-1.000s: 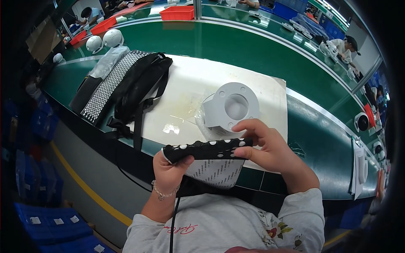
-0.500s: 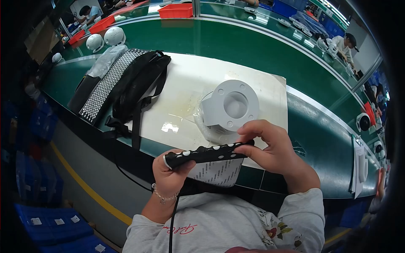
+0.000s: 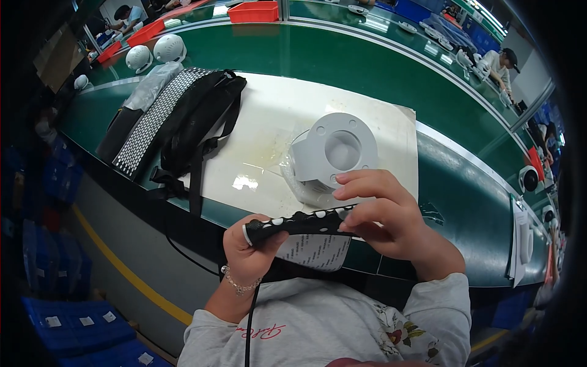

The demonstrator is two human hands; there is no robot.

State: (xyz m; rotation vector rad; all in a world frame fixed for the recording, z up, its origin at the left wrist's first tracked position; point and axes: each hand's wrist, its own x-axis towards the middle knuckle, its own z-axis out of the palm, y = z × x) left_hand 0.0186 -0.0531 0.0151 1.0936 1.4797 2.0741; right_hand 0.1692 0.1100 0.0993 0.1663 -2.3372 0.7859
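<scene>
My left hand (image 3: 251, 248) pinches the left end of a black, white-dotted sheet (image 3: 299, 224), its thumb in front. The sheet is bent over, and its pale printed backing (image 3: 315, 252) hangs below. At the sheet's right end is my right hand (image 3: 388, 214), its upper fingers stretched out and apart. Its lower fingertips overlap the sheet's end, and the thumb is partly hidden. Just beyond the hands, a light grey round housing (image 3: 369, 144) with a central hollow rests on clear plastic wrap (image 3: 296, 180).
A white board (image 3: 263, 116) covers part of the green bench (image 3: 471, 196). At left lie a dotted strip (image 3: 156, 122), a black strapped bag (image 3: 202, 116) and clear plastic (image 3: 156, 85). White domed units (image 3: 169, 49) and a red tray (image 3: 254, 12) stand farther back. Other people work across the line.
My right fingers have loosened from their pinch at the sheet's right end and spread upward. My left hand keeps its grip, and the sheet has shifted slightly.
</scene>
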